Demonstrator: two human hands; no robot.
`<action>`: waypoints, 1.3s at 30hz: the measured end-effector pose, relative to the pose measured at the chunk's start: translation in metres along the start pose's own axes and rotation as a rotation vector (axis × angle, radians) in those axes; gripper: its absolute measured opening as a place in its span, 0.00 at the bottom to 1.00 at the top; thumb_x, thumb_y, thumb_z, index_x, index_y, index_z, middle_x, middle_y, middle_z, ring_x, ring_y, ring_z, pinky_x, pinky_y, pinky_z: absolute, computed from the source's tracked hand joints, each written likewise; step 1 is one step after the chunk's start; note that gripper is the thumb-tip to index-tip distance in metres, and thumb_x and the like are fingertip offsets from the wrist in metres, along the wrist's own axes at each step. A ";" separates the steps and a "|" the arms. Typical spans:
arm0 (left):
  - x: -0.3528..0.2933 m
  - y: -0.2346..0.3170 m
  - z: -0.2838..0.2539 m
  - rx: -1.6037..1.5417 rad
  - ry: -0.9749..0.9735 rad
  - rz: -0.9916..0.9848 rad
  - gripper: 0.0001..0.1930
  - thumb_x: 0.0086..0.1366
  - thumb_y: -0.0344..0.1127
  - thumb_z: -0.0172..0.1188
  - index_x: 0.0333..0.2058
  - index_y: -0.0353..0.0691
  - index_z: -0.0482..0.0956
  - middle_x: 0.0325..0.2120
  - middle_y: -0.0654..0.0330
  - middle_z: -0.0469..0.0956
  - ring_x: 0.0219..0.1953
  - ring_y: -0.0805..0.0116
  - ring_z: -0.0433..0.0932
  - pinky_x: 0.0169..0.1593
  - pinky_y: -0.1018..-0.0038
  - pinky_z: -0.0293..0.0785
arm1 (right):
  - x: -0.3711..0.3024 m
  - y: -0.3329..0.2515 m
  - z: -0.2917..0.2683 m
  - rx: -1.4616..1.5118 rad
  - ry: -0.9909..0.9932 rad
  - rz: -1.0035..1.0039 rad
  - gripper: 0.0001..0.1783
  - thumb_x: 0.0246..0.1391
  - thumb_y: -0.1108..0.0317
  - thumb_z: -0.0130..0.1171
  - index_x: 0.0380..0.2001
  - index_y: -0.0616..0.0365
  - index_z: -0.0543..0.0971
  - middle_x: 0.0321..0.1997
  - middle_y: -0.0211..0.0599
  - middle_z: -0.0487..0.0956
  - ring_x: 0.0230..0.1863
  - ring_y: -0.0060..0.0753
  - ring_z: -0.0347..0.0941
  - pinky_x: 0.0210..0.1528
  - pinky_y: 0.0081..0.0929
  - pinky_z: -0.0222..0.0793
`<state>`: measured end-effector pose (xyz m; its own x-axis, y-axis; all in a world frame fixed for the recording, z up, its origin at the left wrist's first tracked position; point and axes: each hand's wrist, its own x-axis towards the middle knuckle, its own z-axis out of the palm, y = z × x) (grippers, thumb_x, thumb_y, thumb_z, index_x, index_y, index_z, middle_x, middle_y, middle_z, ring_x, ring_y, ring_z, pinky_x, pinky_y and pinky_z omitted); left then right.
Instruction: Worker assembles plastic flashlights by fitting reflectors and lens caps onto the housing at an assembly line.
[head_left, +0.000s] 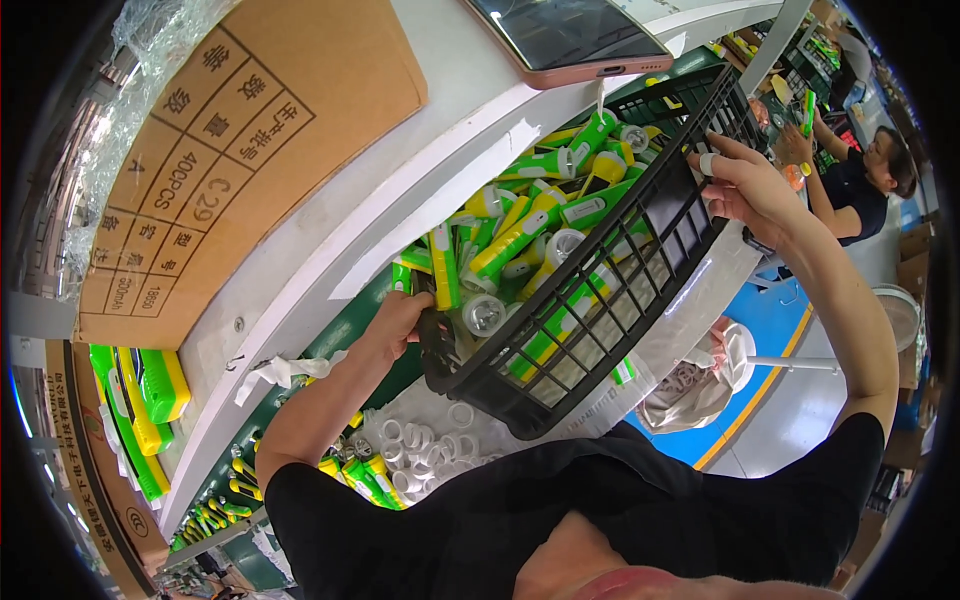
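Note:
A black plastic basket (pixel 580 350) with grid walls is tilted in front of me, full of green and yellow flashlights (pixel 520 240) with clear round heads. My left hand (pixel 398 318) is closed on the rim at its left end. On the right, my right hand (pixel 745 185), with a ring on one finger, has its fingers curled over the near rim. Whether the basket's underside rests on anything is hidden.
Beyond the basket runs a white shelf edge (pixel 410 160) bearing a cardboard box (pixel 330 110) and a phone (pixel 570 35). White plastic rings (pixel 425 450) and more flashlights lie on the bench near my left arm. A pale sack (pixel 700 385) stands right; another person (pixel 850 185) works at far right.

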<state>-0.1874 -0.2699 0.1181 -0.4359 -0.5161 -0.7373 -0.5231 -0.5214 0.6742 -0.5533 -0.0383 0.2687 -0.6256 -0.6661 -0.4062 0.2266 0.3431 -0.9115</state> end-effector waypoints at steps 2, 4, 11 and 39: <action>0.000 -0.003 0.001 -0.009 0.004 -0.004 0.14 0.59 0.30 0.54 0.36 0.19 0.73 0.23 0.46 0.78 0.21 0.59 0.82 0.24 0.69 0.82 | -0.001 0.000 -0.001 -0.007 0.006 0.004 0.39 0.57 0.67 0.56 0.68 0.58 0.52 0.49 0.32 0.78 0.27 0.16 0.74 0.28 0.17 0.71; 0.005 -0.006 0.002 -0.017 -0.001 -0.049 0.13 0.60 0.31 0.54 0.35 0.21 0.73 0.23 0.46 0.78 0.21 0.59 0.81 0.23 0.69 0.81 | 0.002 0.001 -0.005 -0.028 -0.010 0.022 0.39 0.57 0.66 0.55 0.68 0.57 0.51 0.52 0.33 0.76 0.27 0.15 0.74 0.28 0.16 0.72; 0.005 -0.003 0.002 -0.071 -0.047 -0.104 0.12 0.61 0.32 0.55 0.27 0.26 0.77 0.18 0.55 0.78 0.16 0.66 0.79 0.19 0.71 0.79 | 0.012 -0.004 -0.007 -0.233 -0.062 -0.050 0.39 0.58 0.64 0.57 0.67 0.61 0.53 0.50 0.32 0.78 0.25 0.10 0.70 0.28 0.13 0.70; -0.018 -0.007 -0.002 0.082 -0.178 0.097 0.08 0.54 0.28 0.58 0.25 0.26 0.79 0.18 0.52 0.78 0.17 0.64 0.79 0.21 0.70 0.77 | -0.009 -0.039 -0.016 -0.102 -0.116 -0.008 0.27 0.56 0.59 0.58 0.56 0.58 0.69 0.38 0.34 0.72 0.27 0.21 0.72 0.26 0.17 0.70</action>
<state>-0.1748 -0.2581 0.1263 -0.6059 -0.4295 -0.6696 -0.5269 -0.4140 0.7423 -0.5681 -0.0349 0.3091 -0.5349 -0.7391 -0.4094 0.1411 0.3996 -0.9058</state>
